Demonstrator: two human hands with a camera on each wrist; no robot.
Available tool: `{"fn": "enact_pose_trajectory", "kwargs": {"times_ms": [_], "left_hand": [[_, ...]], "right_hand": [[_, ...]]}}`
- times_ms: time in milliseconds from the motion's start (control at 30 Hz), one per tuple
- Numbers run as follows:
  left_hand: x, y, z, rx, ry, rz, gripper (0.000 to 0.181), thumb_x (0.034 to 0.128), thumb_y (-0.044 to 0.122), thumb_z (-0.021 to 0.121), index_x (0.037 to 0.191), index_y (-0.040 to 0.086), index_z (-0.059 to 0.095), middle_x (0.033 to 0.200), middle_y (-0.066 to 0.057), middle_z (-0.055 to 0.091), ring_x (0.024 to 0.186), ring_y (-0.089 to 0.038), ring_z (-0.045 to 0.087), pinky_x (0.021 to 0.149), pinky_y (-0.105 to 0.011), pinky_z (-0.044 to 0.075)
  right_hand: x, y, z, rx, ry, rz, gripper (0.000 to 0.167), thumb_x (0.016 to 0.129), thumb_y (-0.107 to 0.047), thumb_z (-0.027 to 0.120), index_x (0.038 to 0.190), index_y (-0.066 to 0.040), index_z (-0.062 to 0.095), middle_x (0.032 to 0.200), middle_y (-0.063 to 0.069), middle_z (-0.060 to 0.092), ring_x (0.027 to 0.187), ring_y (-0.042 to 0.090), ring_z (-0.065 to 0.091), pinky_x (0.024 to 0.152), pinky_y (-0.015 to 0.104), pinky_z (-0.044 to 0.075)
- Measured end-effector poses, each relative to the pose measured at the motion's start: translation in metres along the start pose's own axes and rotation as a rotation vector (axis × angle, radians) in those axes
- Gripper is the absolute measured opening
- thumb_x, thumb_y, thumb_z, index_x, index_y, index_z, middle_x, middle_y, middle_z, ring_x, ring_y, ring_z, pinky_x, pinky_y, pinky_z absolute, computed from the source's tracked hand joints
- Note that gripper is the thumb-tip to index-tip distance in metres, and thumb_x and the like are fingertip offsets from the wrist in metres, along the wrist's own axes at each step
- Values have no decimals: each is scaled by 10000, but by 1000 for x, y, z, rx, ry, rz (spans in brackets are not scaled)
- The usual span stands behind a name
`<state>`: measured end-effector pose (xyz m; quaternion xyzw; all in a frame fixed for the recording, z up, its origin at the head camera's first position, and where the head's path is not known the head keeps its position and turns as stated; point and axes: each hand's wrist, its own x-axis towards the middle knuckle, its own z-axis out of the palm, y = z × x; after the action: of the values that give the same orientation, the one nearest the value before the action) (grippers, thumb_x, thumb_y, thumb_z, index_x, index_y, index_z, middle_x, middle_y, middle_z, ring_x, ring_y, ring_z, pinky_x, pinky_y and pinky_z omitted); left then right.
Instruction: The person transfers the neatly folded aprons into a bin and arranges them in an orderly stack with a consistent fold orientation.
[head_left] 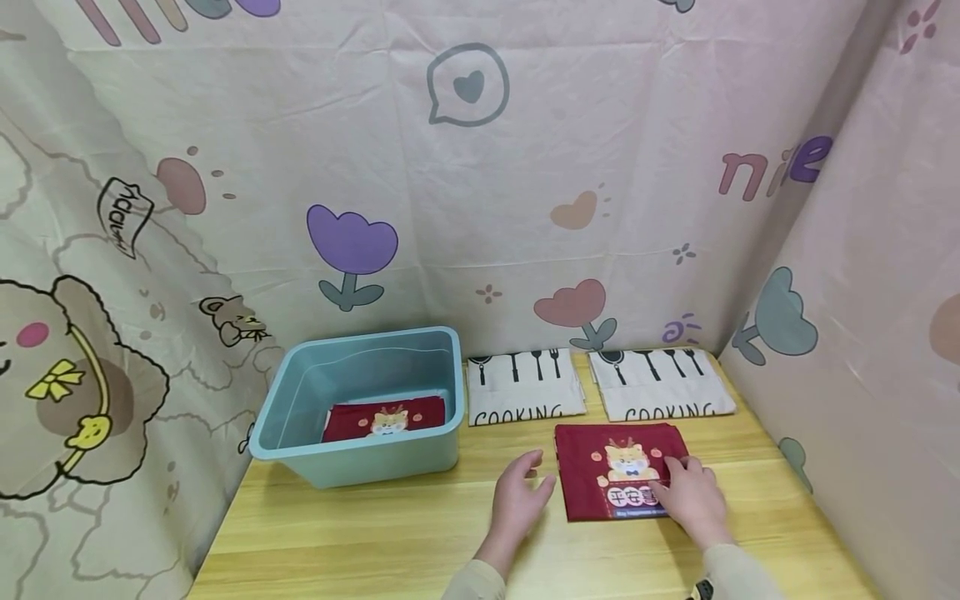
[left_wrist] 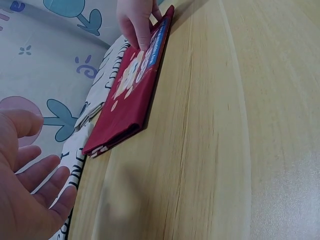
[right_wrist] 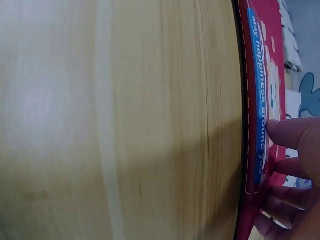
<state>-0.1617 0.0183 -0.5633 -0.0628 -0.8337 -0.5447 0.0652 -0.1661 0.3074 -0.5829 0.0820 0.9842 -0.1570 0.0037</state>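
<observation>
On the wooden table lies a folded red cloth (head_left: pixel 585 475) with a cartoon animal print, a blue strip and white lettering. My right hand (head_left: pixel 693 498) rests on its right part; in the right wrist view the thumb (right_wrist: pixel 290 134) touches the top near the blue strip, and the other fingers lie near the cloth's end. Just left of the cloth, apart from it, my left hand (head_left: pixel 519 504) hovers with spread fingers and holds nothing. The left wrist view shows that palm (left_wrist: pixel 22 200) beside the layered fold.
A light blue plastic bin (head_left: pixel 360 454) stands to the left, with another folded red cloth (head_left: pixel 386 418) inside. Behind the red cloth lie two folded white cloths, one left (head_left: pixel 525 387) and one right (head_left: pixel 660 383), printed with utensils and "COOKING". Patterned curtains (head_left: pixel 480 183) enclose the table.
</observation>
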Motion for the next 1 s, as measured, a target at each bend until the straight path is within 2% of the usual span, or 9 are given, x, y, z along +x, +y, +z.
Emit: {"fn": "enact_pose_trajectory", "kwargs": {"times_ms": [133, 300, 500, 667, 833, 1000], "left_hand": [[0, -3, -1, 7, 0, -14, 402, 862, 99, 755, 1237, -2, 650, 1151, -126, 681, 984, -333, 643, 878, -433, 521], [2, -5, -2, 13, -5, -64, 408, 871, 127, 755, 1252, 24, 649, 1166, -104, 679, 988, -296, 641, 879, -411, 521], [3, -6, -4, -28, -8, -113, 423, 877, 130, 745, 1263, -2, 635, 1174, -128, 670, 1003, -316, 631, 877, -446, 519], [5, -5, -4, -32, -10, -142, 432, 874, 144, 749, 1260, -7, 630, 1173, -146, 666, 1016, -331, 630, 876, -457, 520], [6, -3, -3, -27, -26, -190, 466, 874, 177, 754, 1287, 10, 613, 1199, -142, 658, 1042, -323, 628, 880, -451, 527], [8, -3, -1, -46, -36, -202, 495, 864, 175, 765, 1285, -25, 597, 1208, -182, 646, 1049, -358, 635, 874, -458, 536]], "right_hand": [[-1, -8, 3, -4, -2, -11, 646, 851, -327, 736, 1282, 116, 550, 1242, 397, 446, 1064, 533, 468, 839, 647, 450], [-2, -16, 6, 0, -1, -32, 647, 844, -329, 751, 1284, 106, 559, 1255, 391, 453, 1092, 531, 464, 857, 648, 441], [-3, -20, 5, 35, 18, -67, 606, 848, -298, 748, 1282, 86, 572, 1234, 373, 487, 1095, 525, 484, 851, 645, 452], [-2, -17, -1, 145, 70, -91, 518, 881, -217, 714, 1263, 104, 577, 1195, 370, 543, 1088, 528, 527, 890, 638, 448], [2, -9, -7, 273, 126, -104, 466, 911, -162, 685, 1262, 122, 569, 1165, 338, 590, 1066, 476, 567, 918, 598, 448], [7, 1, -14, 339, 125, -74, 454, 930, -156, 662, 1263, 132, 553, 1127, 331, 605, 1019, 464, 604, 893, 583, 464]]}}
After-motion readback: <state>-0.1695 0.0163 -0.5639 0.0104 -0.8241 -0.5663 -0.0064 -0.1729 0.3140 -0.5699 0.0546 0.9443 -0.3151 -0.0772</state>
